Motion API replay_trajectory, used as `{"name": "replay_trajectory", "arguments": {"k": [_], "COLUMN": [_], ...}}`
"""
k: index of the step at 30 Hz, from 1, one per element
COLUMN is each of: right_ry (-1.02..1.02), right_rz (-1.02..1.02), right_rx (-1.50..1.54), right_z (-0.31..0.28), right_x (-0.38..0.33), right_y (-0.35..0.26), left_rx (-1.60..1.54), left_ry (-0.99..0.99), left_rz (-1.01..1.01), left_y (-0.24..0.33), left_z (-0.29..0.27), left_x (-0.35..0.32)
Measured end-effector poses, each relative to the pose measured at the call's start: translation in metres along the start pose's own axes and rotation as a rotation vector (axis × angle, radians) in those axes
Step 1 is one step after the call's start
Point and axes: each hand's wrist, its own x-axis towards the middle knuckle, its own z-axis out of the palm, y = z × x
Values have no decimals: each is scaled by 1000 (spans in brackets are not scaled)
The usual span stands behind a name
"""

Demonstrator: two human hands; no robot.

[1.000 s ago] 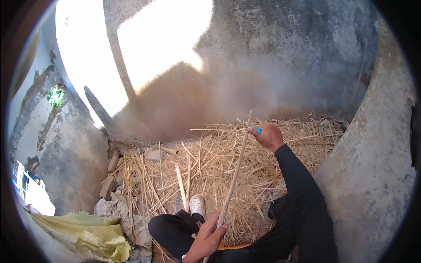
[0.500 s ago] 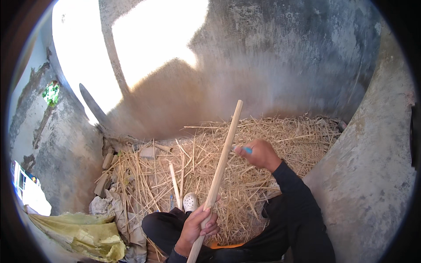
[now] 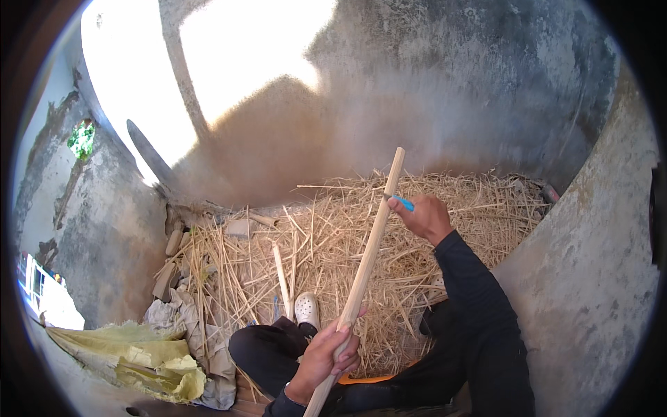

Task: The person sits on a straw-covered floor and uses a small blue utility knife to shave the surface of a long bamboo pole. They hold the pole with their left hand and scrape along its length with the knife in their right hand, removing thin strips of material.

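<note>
The grip of the left hand (image 3: 325, 358) encloses the wooden strip (image 3: 370, 254), which slants above the straw (image 3: 486, 215). The grip of the right hand (image 3: 425, 217) pinches a blue tool (image 3: 404, 203) at the strip's upper portion.

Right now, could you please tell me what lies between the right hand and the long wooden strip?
In the head view, a blue tool lies there: the right hand holds it, its dark tip at the edge of the long wooden strip.
</note>
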Motion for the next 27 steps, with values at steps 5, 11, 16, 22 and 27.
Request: {"name": "replay_trajectory", "arguments": {"k": [5, 11, 16, 22, 27], "right_ry": [-79, 4, 25, 67, -66], "right_rz": [-342, -120, -316, 29, -210], "right_rx": [-45, 67, 71, 53, -103], "right_z": [5, 0, 6, -13, 10], "right_x": [-43, -10, -38, 12, -33], "right_y": [-57, -35, -58, 5, -42], "left_rx": [42, 132, 150, 338, 474], "left_ry": [24, 29, 34, 26, 69], "left_rz": [98, 73, 101, 66, 81], "left_y": [12, 8, 9, -7, -11], "left_z": [-5, -1, -3, -1, -45], "left_x": [0, -5, -9, -7, 4]}}
